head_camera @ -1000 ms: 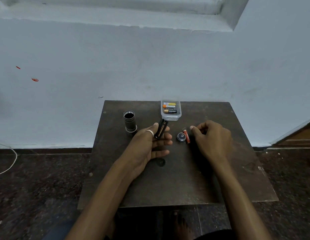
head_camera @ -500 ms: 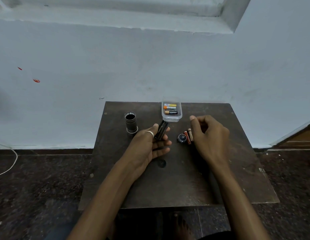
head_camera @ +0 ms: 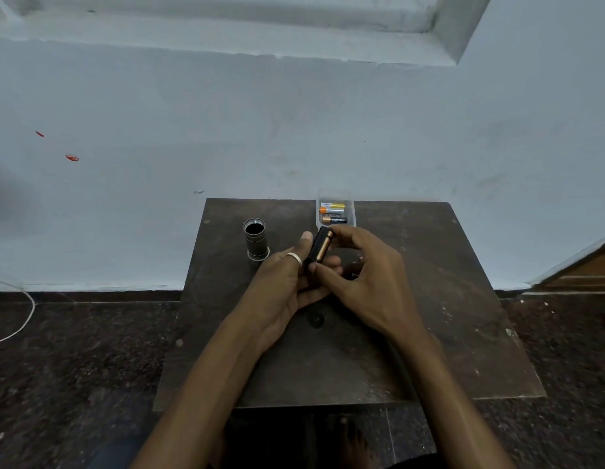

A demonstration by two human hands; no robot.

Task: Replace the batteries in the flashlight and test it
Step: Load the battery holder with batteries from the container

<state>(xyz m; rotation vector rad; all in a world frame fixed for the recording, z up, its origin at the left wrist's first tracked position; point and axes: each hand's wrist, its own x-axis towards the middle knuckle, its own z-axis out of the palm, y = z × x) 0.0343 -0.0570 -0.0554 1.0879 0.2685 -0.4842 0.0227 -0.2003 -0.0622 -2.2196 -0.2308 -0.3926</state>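
My left hand (head_camera: 282, 287), with a ring on the thumb, holds a black battery holder (head_camera: 314, 247) tilted above the small dark table (head_camera: 440, 309). A copper-coloured battery (head_camera: 325, 246) lies in the holder's side slot. My right hand (head_camera: 374, 282) pinches that battery lengthwise, index fingertip at its far end and thumb at its near end. The flashlight body (head_camera: 255, 240) stands upright with its open end up, just left of my left hand. A clear plastic box (head_camera: 351, 211) with three batteries sits at the table's far edge.
A small dark round part (head_camera: 316, 319) lies on the table below my hands. Bits of other small parts (head_camera: 357, 265) show behind my right hand's fingers. A white wall runs behind the table, and a white cable (head_camera: 22, 319) lies on the floor at left.
My right hand left the loose batteries and cap on the table and moved left to the holder in my left hand. It now grips a battery in the holder's slot.
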